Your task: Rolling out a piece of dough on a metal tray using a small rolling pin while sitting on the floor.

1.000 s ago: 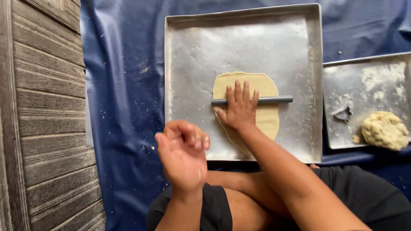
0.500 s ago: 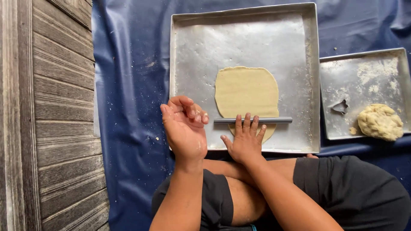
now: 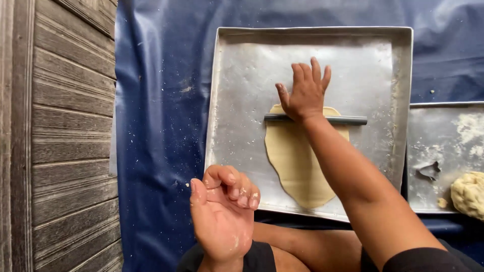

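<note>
A flat oval sheet of pale dough (image 3: pixel 297 161) lies on a large square metal tray (image 3: pixel 242 100). Across its far end rests a thin dark metal rolling rod (image 3: pixel 348 120). My right hand (image 3: pixel 304 91) presses palm-down on the rod, fingers spread and pointing away from me. My left hand (image 3: pixel 223 214) hovers near the tray's front left corner, palm up, fingers curled loosely, dusted with flour, holding nothing.
A second metal tray (image 3: pixel 438 146) at the right holds a lump of dough (image 3: pixel 469 194), a small scrap and flour dust. Both trays sit on a blue sheet (image 3: pixel 156 126). A weathered wooden plank wall (image 3: pixel 55 136) runs along the left. My legs are below.
My right hand has rolled the rod from the near end of the dough to the far end. The dough looks longer. My left hand stayed raised and curled.
</note>
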